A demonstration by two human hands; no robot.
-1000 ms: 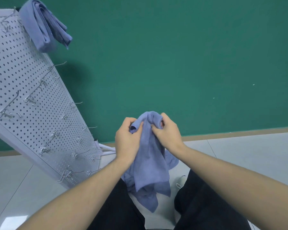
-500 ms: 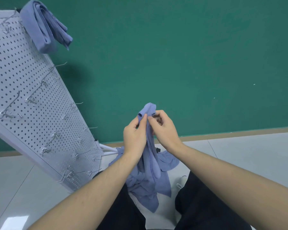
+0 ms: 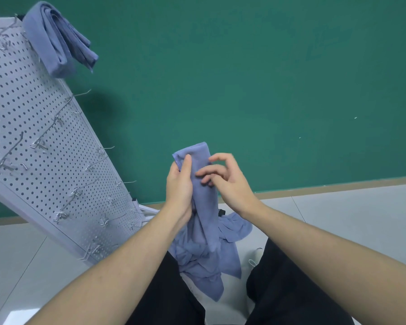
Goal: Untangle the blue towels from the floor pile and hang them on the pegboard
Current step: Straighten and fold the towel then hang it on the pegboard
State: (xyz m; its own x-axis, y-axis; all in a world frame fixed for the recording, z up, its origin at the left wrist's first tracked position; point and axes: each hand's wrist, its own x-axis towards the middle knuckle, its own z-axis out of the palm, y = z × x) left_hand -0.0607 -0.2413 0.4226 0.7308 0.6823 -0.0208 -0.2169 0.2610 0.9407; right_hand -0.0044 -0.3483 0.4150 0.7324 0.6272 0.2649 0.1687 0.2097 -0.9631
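Note:
A blue towel (image 3: 203, 198) hangs upright in front of me, folded over at its top. My left hand (image 3: 179, 184) grips it along its left side, thumb pressed on the upper fold. My right hand (image 3: 225, 181) is beside it with fingers spread, fingertips brushing the cloth without clasping it. The towel's lower end trails into a crumpled blue pile (image 3: 206, 261) on the floor between my legs. A white pegboard (image 3: 33, 137) with several metal hooks leans at the left. Folded blue towels (image 3: 56, 41) hang over its top corner.
A green wall (image 3: 267, 90) stands close behind, with a brown skirting strip along the grey tiled floor (image 3: 338, 219). My dark trouser legs (image 3: 291, 296) flank the pile, and a white shoe (image 3: 256, 256) shows beside it. The pegboard's white foot (image 3: 145, 208) juts toward the pile.
The towel's top has been flattened into a wider fold and lifted slightly. My right hand has released its pinch and opened its fingers; my left hand keeps its hold.

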